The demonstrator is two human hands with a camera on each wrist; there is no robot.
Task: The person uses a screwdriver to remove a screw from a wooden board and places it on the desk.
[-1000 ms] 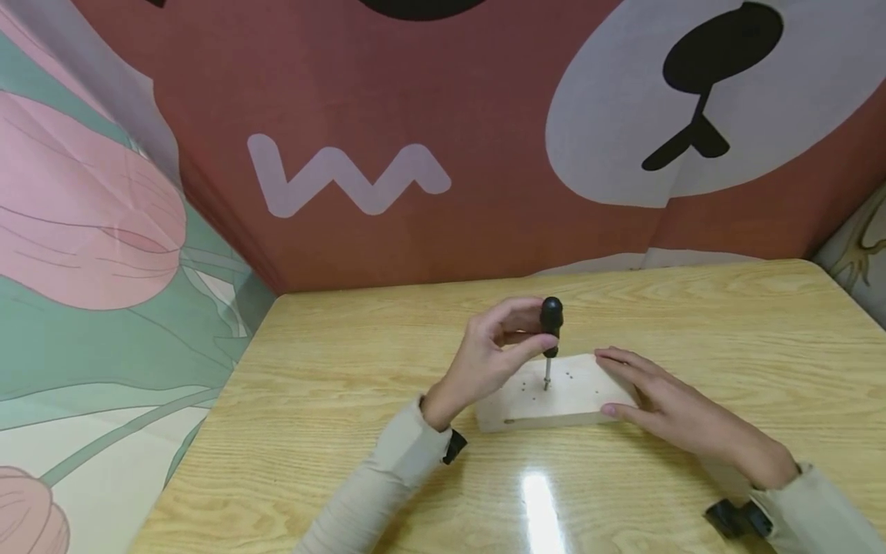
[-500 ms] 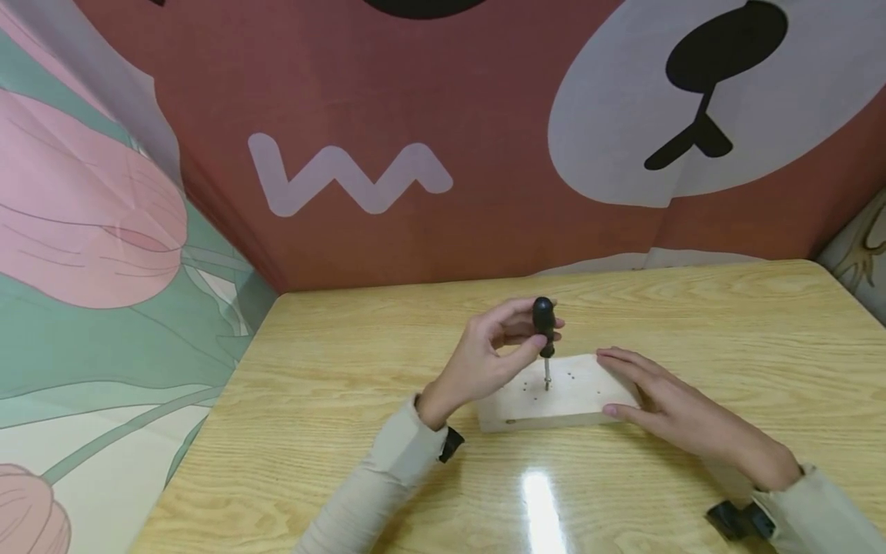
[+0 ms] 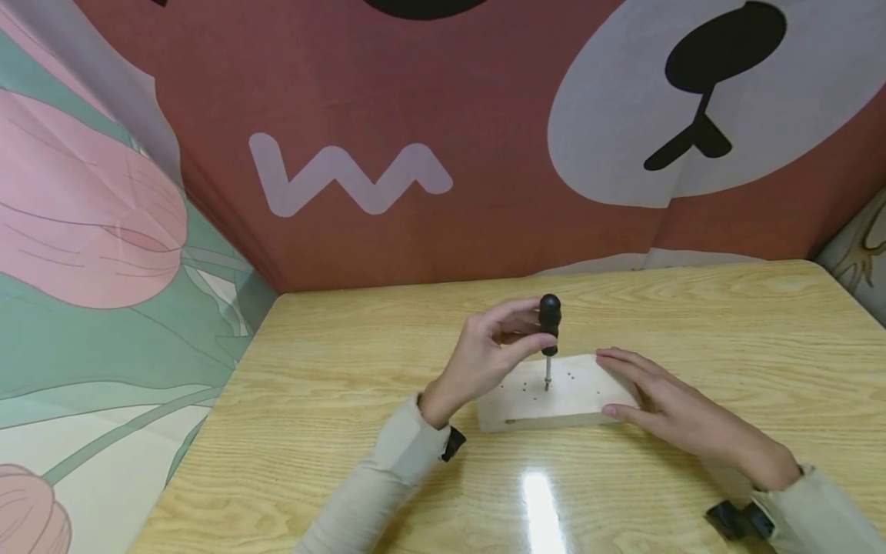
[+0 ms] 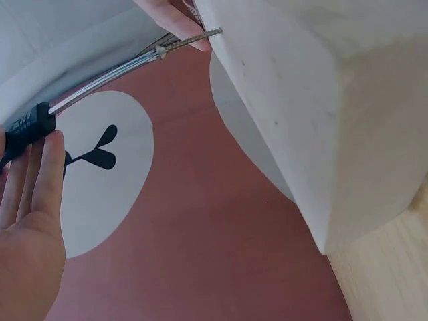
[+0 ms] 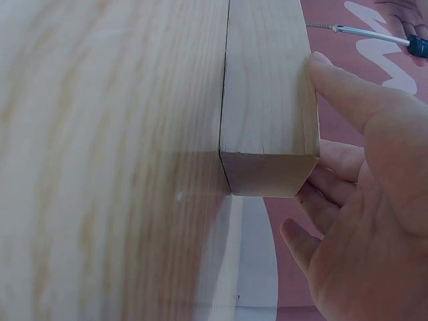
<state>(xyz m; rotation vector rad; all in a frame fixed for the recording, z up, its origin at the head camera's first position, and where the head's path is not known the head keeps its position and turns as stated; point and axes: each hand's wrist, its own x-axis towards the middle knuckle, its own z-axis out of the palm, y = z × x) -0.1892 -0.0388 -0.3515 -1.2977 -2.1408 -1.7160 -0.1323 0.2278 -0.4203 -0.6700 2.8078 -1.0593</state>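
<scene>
My left hand (image 3: 481,358) grips the black handle of a screwdriver (image 3: 550,317), thumb on the near side and fingers behind. The shaft points down, and its tip sits at the head of a screw (image 4: 190,41) standing in a pale wooden block (image 3: 567,404). Much of the screw's thread shows above the wood in the left wrist view. Several small holes dot the block's top face. At the block's right end rests my right hand (image 3: 667,396), fingers extended, thumb on the near edge and fingertips at the far edge.
The block lies on a wood-grain table (image 3: 332,385). Behind the table hangs a red printed cloth (image 3: 388,246), and a floral cloth (image 3: 104,338) covers the left side. Each wrist carries a small black camera (image 3: 739,521).
The screwdriver handle tilted slightly left, then came back upright as my left fingers shifted around it. My right hand and the block have stayed in place.
</scene>
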